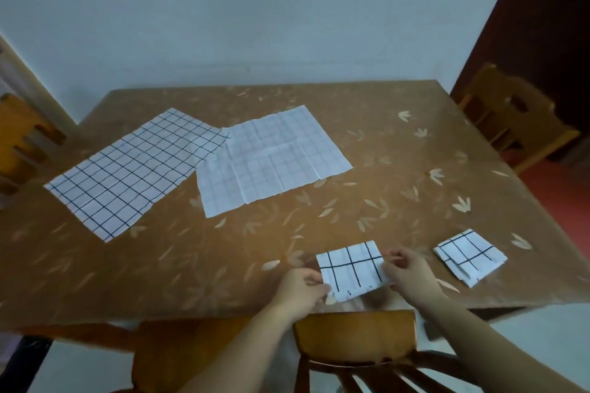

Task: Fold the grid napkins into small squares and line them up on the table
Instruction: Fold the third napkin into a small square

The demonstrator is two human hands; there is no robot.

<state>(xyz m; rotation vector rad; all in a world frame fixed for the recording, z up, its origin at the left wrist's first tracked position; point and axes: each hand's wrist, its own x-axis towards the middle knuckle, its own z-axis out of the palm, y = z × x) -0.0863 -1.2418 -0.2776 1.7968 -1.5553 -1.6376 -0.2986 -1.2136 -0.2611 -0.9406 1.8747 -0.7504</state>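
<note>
A folded white napkin with black grid lines (350, 269) lies near the table's front edge. My left hand (301, 289) pinches its lower left corner and my right hand (410, 274) grips its right side. Another folded grid napkin (469, 257) rests to the right, near the front right edge. Two unfolded napkins lie flat farther back: one with bold grid lines (134, 171) at the left, one with its pale side up (271, 159) in the middle, their corners overlapping.
The table (399, 188) carries a brown leaf-patterned cloth and stands against a pale wall. Wooden chairs stand at the front (354, 338), the left (22, 137) and the right (514, 115). A dark doorway opens at the far right.
</note>
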